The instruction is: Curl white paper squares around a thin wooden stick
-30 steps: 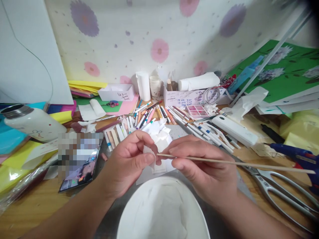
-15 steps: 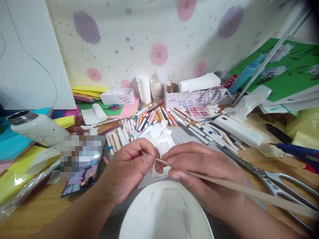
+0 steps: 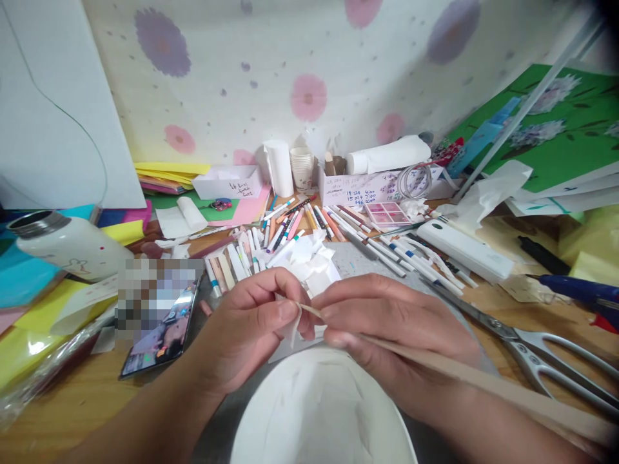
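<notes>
A long, thin tan strip [image 3: 459,372], paper-like, runs from my fingertips across the right palm to the lower right edge. My left hand [image 3: 261,322] pinches its narrow tip between thumb and forefinger. A small pale flap of thin paper [image 3: 291,327] hangs below that pinch. Close beside it, my right hand [image 3: 391,328] is closed on the strip, its thumb underneath and fingers laid over it. Just below both hands is the rim of a round white container [image 3: 271,380]; grey streaks mark its inside. White paper scraps [image 3: 316,264] lie behind the hands.
Scissors [image 3: 512,335] and a blue glue gun [image 3: 575,290] lie at right. Several markers [image 3: 285,225] spread across the back. At left are a phone [image 3: 169,328] and a white bottle [image 3: 72,248]. Paper cups [image 3: 302,171] and a white box [image 3: 358,187] stand by the wall.
The view has shifted slightly. The pale flap under my left fingers now shows more clearly, and the strip's far end sits lower at right. Both hands keep their hold.
</notes>
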`<state>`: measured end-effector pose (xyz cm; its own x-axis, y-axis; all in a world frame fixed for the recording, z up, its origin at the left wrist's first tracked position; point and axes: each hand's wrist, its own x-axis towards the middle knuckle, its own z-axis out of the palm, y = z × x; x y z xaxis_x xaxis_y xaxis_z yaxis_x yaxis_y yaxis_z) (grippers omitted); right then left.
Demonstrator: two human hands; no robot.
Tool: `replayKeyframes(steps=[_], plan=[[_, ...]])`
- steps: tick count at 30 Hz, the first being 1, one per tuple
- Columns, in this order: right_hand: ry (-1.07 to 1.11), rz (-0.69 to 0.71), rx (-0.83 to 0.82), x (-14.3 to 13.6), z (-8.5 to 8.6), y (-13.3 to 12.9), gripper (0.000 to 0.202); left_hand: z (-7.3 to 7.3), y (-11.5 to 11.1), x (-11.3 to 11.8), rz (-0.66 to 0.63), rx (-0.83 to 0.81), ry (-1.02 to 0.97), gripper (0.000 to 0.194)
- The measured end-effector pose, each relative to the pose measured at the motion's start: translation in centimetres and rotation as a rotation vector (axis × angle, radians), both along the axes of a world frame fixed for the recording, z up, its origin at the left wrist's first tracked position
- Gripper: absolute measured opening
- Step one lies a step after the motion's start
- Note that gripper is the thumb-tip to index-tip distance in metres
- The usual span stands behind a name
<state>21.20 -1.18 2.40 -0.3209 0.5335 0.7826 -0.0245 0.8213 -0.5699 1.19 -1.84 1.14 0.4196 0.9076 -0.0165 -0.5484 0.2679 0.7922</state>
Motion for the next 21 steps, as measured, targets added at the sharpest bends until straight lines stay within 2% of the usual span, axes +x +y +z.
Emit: replayKeyframes(steps=[4,13,21], plan=[[-0.007,-0.005,-0.007,0.00,0.13,-0.15,0.017,-0.08,0.01,-0.01,-0.005,0.002,0.001,0.009],[-0.032,0.011,0.017,0.17,-0.20,0.05,0.008,0.16,-0.09,0.04,0.018,-0.013,0.044,0.014],[-0.053,0.023,0.003,0.30,-0.18,-0.15,0.012,0.10,-0.06,-0.02,0.034,-0.010,0.057,0.012]])
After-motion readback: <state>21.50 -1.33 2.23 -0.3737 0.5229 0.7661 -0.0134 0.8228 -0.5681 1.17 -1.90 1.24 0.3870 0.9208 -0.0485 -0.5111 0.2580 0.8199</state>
